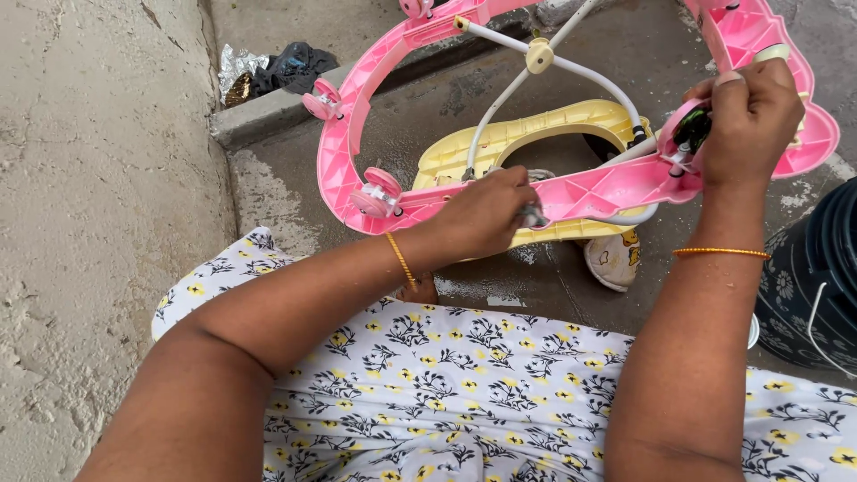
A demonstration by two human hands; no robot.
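Observation:
An upturned pink plastic baby walker frame (339, 152) lies on wet concrete, with white crossed tubes (539, 57) and a pale yellow seat ring (536, 129) under it. My left hand (486, 214) is closed on a small grey scrubbing pad (534, 215) pressed against the near pink rim. My right hand (752, 120) grips the pink rim at a caster wheel (689, 134) with dark dirt on it. Two more pink caster wheels (379, 189) stick out on the left rim.
A rough concrete wall (98, 178) rises on the left, a low step (268, 112) behind it holds crumpled foil and black plastic (286, 67). A dark patterned bucket (817, 286) stands at the right. A small cream toy part (614, 259) lies below the frame.

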